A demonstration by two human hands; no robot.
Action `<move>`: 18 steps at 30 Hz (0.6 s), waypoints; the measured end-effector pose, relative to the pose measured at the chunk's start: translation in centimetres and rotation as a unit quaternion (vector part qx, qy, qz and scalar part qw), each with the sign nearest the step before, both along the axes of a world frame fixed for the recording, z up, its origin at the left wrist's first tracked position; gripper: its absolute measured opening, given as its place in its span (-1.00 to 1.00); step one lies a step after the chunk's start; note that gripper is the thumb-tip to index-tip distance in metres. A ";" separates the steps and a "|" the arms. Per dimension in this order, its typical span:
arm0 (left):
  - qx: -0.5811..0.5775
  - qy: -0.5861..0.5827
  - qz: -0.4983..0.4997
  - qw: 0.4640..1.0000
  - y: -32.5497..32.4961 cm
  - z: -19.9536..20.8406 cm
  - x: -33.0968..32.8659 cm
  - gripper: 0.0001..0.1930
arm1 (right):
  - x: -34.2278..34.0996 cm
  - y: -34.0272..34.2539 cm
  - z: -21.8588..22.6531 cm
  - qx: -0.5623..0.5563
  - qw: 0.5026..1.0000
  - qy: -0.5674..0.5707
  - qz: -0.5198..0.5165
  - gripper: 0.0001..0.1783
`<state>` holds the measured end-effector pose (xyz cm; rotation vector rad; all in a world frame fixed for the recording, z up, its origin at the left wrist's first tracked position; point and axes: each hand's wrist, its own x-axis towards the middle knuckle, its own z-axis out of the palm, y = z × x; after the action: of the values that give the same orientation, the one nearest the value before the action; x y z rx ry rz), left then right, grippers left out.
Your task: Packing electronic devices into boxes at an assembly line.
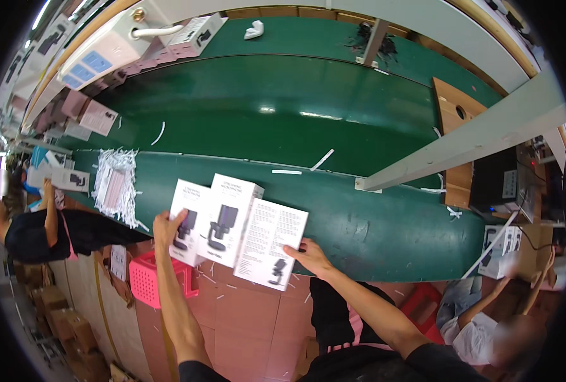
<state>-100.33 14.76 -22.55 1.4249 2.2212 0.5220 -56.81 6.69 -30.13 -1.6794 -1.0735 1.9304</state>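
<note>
Three white microphone boxes lean side by side at the front edge of the green bench. My left hand [168,230] grips the left box [192,196], thumb on its printed front. The right box [274,234] shows a side covered in small text, and my right hand [309,256] has its thumb on that face near the outer edge. Between them is the middle box [232,200], its front picture facing me, touching both neighbours; neither hand is directly on it. My fingers behind the boxes are mostly hidden.
White paper strips surround a flat stack [114,184] at left. A grey post [467,130] slants over the bench at right. A pink stool [152,280] stands below the bench. One person [47,232] works at far left, another [480,325] at lower right.
</note>
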 end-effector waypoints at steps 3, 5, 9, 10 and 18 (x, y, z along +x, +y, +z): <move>-0.001 -0.051 -0.038 0.998 -1.7 -0.2 6.6 -0.46 | 6.0 -0.5 0.8 -0.039 0.994 0.033 -0.097 -0.24; -0.022 -0.105 -0.033 0.994 -3.3 0.6 10.5 -0.49 | 10.9 -1.6 1.4 -0.046 0.985 0.044 -0.158 -0.36; -0.059 -0.147 -0.023 0.987 -5.8 0.1 16.5 -0.55 | 18.1 -2.9 1.9 -0.031 0.965 0.077 -0.248 -0.56; -0.025 -0.154 -0.035 0.987 -5.8 -0.3 17.8 -0.57 | 19.7 -3.2 1.8 -0.031 0.960 0.084 -0.265 -0.58; -0.036 -0.406 0.040 0.912 -6.0 -3.4 19.8 -0.55 | 24.4 -6.3 -2.7 0.106 0.902 -0.163 -0.385 -0.54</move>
<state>-80.53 8.73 -25.97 0.8397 1.5929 0.8593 -32.38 0.40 -32.79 -1.9354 -0.5411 1.0226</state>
